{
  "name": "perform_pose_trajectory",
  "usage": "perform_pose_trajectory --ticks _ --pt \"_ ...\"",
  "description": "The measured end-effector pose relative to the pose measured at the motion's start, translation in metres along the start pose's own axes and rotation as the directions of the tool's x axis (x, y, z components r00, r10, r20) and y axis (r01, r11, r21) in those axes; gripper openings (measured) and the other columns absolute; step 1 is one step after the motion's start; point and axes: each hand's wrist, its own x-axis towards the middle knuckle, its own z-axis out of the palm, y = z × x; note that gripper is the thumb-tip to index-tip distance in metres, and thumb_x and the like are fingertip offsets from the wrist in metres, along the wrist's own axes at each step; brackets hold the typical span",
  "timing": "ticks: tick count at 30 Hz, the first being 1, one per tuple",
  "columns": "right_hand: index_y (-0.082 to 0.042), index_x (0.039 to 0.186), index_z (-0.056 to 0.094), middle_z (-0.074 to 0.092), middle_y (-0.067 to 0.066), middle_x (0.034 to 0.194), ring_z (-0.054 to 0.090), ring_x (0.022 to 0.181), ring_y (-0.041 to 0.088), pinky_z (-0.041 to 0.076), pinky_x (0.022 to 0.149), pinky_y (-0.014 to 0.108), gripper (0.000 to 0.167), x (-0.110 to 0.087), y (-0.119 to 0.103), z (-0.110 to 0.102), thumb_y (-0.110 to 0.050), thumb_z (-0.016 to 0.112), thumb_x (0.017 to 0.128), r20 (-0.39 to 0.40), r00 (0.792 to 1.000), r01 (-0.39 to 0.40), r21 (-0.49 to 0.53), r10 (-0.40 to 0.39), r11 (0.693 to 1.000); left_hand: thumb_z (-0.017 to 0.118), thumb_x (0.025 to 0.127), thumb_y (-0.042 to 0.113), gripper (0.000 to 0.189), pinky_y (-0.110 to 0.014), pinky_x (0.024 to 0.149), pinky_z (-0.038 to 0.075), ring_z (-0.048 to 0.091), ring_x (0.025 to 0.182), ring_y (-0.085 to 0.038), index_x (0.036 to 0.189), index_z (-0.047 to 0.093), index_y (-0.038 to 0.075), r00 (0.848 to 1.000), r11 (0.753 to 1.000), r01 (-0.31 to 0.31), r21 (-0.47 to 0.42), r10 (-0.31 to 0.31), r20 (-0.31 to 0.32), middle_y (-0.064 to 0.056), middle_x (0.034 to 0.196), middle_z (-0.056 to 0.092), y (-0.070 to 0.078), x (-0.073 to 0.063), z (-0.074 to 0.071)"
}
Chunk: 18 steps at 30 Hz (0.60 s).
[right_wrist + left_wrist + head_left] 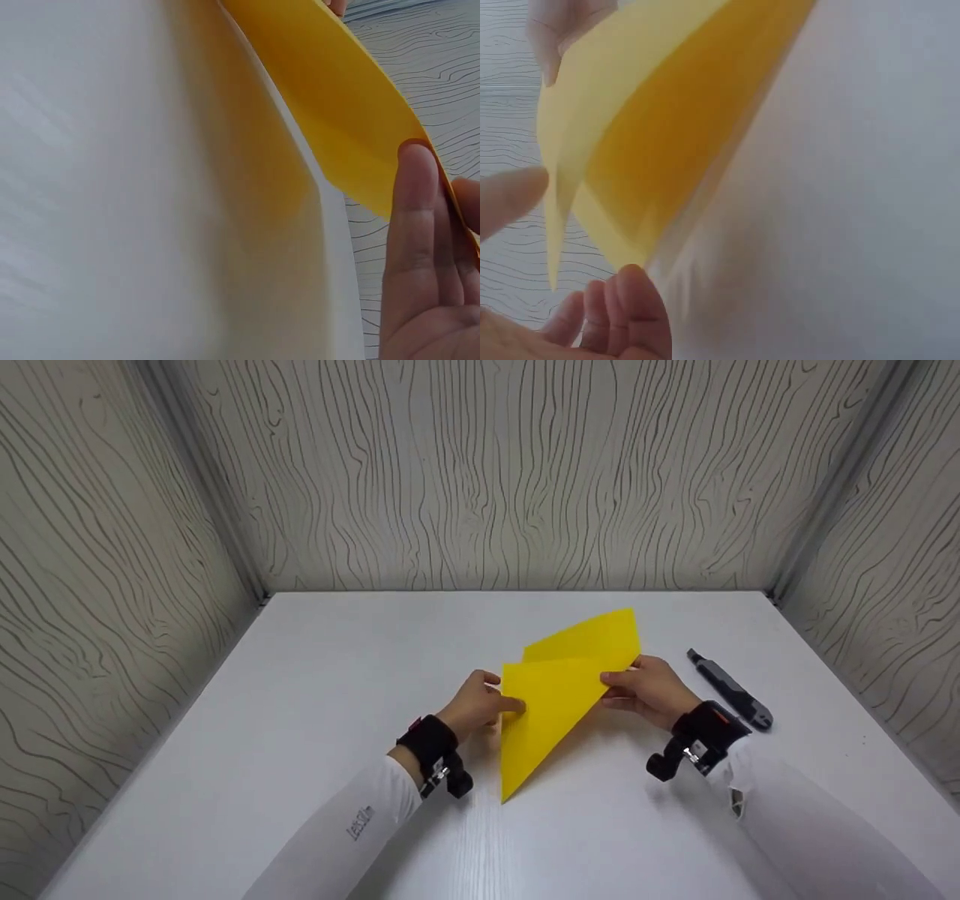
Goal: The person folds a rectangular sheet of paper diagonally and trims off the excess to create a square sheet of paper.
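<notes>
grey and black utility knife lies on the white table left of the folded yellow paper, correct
The side is wrong: the head view shows the grey and black utility knife on the white table, right of the folded yellow paper.

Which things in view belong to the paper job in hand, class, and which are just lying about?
In the job:
- yellow paper, folded over
- left hand, thumb touching the paper
- right hand, pinching its edge
- white table, under the work

Apparently just lying about:
- cutter, right of the right hand, in neither hand
</notes>
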Motion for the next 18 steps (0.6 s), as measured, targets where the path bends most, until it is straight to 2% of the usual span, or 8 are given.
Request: perform_pose_trajectory --ticks 3,6,9,12,14,16,18 --pt "0.004 0.149 0.046 0.078 0.006 0.112 0.080 0.093 0.018 0.066 0.089 0.030 0.050 -0.002 -0.001 0.000 -0.011 0.070 0.107 0.023 1.000 0.020 0.035 -0.021 0.999 0.092 0.089 0.038 0.098 -0.030 0.095 0.063 0.064 0.104 -0.024 0.162 0.033 0.009 0.999 1.000 0.013 0.007 -0.013 0.036 -0.017 0.148 0.058 -0.001 0.000 -0.001" --pt "0.002 0.144 0.049 0.078 0.006 0.113 0.080 0.093 0.018 0.066 0.089 0.030 0.045 -0.004 -0.003 0.001 -0.012 0.070 0.107 0.064 0.997 0.047 0.082 -0.052 0.996 0.092 0.087 0.047 0.110 -0.032 0.095 0.064 0.067 0.104 -0.024 0.167 0.028 0.006 0.995 1.000 0.007 -0.002 -0.007 0.099 -0.017 0.146 0.061 -0.001 0.000 -0.004" --pt "-0.003 0.140 0.054 0.079 0.006 0.116 0.080 0.096 0.019 0.067 0.089 0.031 0.037 -0.007 -0.006 0.002 -0.013 0.070 0.107 0.106 0.991 0.073 0.131 -0.087 0.989 0.087 0.090 0.053 0.095 -0.037 0.101 0.062 0.069 0.107 -0.023 0.159 0.041 0.006 0.980 0.997 -0.039 -0.059 0.050 0.191 -0.012 0.138 0.066 -0.002 -0.001 -0.007" --pt "-0.008 0.137 0.059 0.080 0.006 0.120 0.081 0.099 0.021 0.067 0.090 0.034 0.030 -0.008 -0.009 0.001 -0.010 0.067 0.109 0.173 0.977 0.095 0.186 -0.128 0.978 0.084 0.094 0.052 0.072 -0.043 0.106 0.060 0.073 0.112 -0.024 0.147 0.055 0.013 0.951 0.982 -0.100 -0.163 0.142 0.275 -0.007 0.131 0.073 -0.003 -0.001 -0.009" --pt "-0.010 0.137 0.060 0.080 0.006 0.123 0.082 0.100 0.022 0.067 0.090 0.035 0.026 -0.009 -0.010 0.000 -0.008 0.063 0.111 0.223 0.962 0.108 0.216 -0.157 0.970 0.084 0.095 0.050 0.064 -0.044 0.108 0.059 0.075 0.113 -0.023 0.144 0.059 0.017 0.937 0.966 -0.132 -0.221 0.194 0.290 -0.005 0.129 0.076 -0.002 0.000 -0.010" --pt "-0.011 0.136 0.061 0.080 0.007 0.124 0.082 0.101 0.022 0.067 0.091 0.035 0.025 -0.009 -0.010 -0.002 -0.006 0.060 0.111 0.261 0.949 0.114 0.233 -0.175 0.966 0.085 0.095 0.045 0.061 -0.044 0.109 0.059 0.075 0.113 -0.023 0.144 0.060 0.018 0.934 0.953 -0.160 -0.259 0.231 0.273 -0.004 0.129 0.076 0.000 0.000 -0.011" --pt "-0.011 0.136 0.061 0.080 0.007 0.124 0.082 0.101 0.022 0.067 0.091 0.035 0.026 -0.010 -0.009 -0.003 -0.005 0.059 0.112 0.275 0.944 0.118 0.229 -0.180 0.966 0.086 0.095 0.036 0.059 -0.043 0.109 0.059 0.075 0.114 -0.023 0.145 0.060 0.018 0.933 0.939 -0.194 -0.284 0.266 0.244 -0.005 0.130 0.076 0.002 0.000 -0.013"
